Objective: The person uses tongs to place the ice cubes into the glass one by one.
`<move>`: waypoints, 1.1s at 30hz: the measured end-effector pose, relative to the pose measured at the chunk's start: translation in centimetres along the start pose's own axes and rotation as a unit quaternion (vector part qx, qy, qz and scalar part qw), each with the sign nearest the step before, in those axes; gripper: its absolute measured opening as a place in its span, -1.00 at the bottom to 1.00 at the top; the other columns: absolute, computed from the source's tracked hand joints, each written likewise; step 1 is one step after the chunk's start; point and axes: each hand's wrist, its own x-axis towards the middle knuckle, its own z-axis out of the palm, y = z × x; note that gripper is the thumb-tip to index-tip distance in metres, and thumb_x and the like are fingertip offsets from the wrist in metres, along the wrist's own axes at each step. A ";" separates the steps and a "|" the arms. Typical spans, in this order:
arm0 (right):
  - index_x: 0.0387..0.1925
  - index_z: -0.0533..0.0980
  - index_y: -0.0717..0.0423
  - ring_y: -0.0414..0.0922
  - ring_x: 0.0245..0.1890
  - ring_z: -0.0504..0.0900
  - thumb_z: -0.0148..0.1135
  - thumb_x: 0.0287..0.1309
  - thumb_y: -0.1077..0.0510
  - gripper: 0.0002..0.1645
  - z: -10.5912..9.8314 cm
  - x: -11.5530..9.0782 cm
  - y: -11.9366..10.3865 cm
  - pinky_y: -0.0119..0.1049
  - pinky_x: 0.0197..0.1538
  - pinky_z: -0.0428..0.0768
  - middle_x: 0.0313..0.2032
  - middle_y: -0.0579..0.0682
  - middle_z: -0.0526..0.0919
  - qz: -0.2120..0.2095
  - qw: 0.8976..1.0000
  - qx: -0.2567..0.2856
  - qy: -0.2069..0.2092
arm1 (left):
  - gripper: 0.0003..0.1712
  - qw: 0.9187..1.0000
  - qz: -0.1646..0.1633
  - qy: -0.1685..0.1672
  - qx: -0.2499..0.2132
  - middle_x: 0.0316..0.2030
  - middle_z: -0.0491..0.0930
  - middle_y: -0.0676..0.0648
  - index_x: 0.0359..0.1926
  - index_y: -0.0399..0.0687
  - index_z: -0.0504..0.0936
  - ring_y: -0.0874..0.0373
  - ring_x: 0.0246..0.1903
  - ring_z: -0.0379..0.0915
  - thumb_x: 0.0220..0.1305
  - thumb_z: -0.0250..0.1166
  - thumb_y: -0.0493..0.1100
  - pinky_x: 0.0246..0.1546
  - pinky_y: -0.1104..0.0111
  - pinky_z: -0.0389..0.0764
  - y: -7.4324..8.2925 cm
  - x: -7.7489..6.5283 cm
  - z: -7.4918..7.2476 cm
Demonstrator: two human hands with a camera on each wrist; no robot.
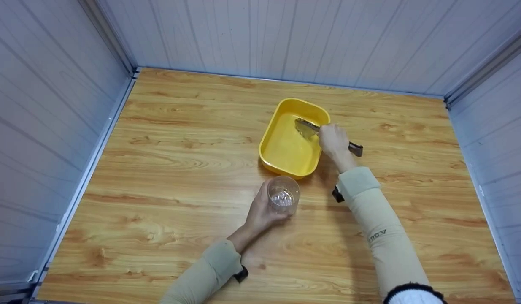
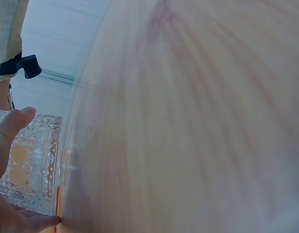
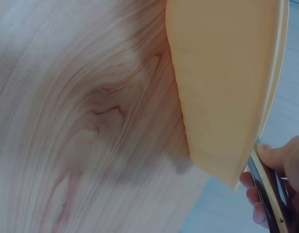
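My left hand (image 1: 262, 211) holds a clear glass cup (image 1: 283, 196) with a cut pattern on its sides, just in front of the basin's near end. In the left wrist view the thumb and a finger lie along the glass (image 2: 35, 162), whose base is right at the wood. My right hand (image 1: 333, 139) grips a dark-handled tool (image 1: 356, 149) over the right rim of a yellow plastic basin (image 1: 290, 145). The tool's flat, shiny metal head (image 1: 306, 128) points into the basin. Right wrist view: fingers are curled round the handle (image 3: 268, 191), beside the basin wall (image 3: 220, 87).
The wood-grain table (image 1: 171, 139) is bounded by pale panel walls (image 1: 268, 38) at the back and both sides. Metal edging (image 1: 91, 164) runs along the left side. Dark wrist devices (image 1: 241, 273) sit at both beige sleeves.
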 end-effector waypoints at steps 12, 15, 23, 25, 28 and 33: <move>-0.43 0.55 0.32 0.12 -0.49 0.53 0.05 0.17 0.14 -0.71 -0.1 -0.5 0.1 -0.04 -0.49 0.52 -0.48 0.22 0.55 -0.005 1.000 0.006 0.008 | 0.18 1.000 0.005 -0.003 0.005 0.07 0.31 -0.10 0.22 -0.18 0.09 0.07 0.06 0.25 -0.49 0.55 -0.06 0.07 0.20 0.30 -0.1 0.1 0.0; -0.40 0.54 0.34 0.14 -0.47 0.53 0.06 0.16 0.15 -0.71 -0.1 -0.7 0.2 -0.02 -0.47 0.51 -0.47 0.24 0.54 -0.008 1.000 0.007 0.017 | 0.18 1.000 0.003 -0.005 0.004 0.07 0.31 -0.09 0.22 -0.20 0.09 0.09 0.06 0.25 -0.47 0.54 -0.04 0.07 0.21 0.30 -0.1 0.1 0.0; -0.38 0.53 0.31 0.15 -0.47 0.54 0.08 0.15 0.13 -0.73 -0.2 -1.5 0.4 -0.01 -0.47 0.50 -0.48 0.23 0.56 -0.016 0.999 0.018 0.046 | 0.17 1.000 0.012 0.001 0.006 0.07 0.32 -0.10 0.21 -0.16 0.11 0.07 0.05 0.26 -0.50 0.55 -0.06 0.07 0.21 0.30 0.0 0.1 0.0; -0.37 0.53 0.30 0.15 -0.46 0.54 0.07 0.16 0.12 -0.73 -0.3 -1.7 0.4 0.00 -0.47 0.50 -0.47 0.22 0.56 -0.012 0.998 0.024 0.049 | 0.17 1.000 0.014 0.002 0.008 0.07 0.32 -0.10 0.21 -0.17 0.11 0.07 0.05 0.26 -0.50 0.55 -0.06 0.07 0.21 0.31 0.0 0.1 0.0; -0.36 0.53 0.28 0.15 -0.44 0.54 0.07 0.16 0.11 -0.72 -0.5 -2.0 0.3 -0.01 -0.46 0.50 -0.45 0.21 0.57 -0.007 0.998 0.035 0.052 | 0.18 1.000 0.014 0.003 0.008 0.07 0.32 -0.10 0.21 -0.20 0.11 0.07 0.06 0.26 -0.49 0.55 -0.06 0.07 0.19 0.30 0.0 0.0 -0.1; -0.37 0.51 0.29 0.14 -0.47 0.54 0.07 0.16 0.12 -0.73 -0.8 -2.7 0.3 -0.01 -0.49 0.48 -0.48 0.21 0.55 -0.023 0.996 0.038 0.072 | 0.17 1.000 0.013 0.002 0.009 0.08 0.32 -0.11 0.22 -0.21 0.11 0.05 0.07 0.25 -0.48 0.55 -0.05 0.08 0.17 0.28 -0.2 -0.1 -0.1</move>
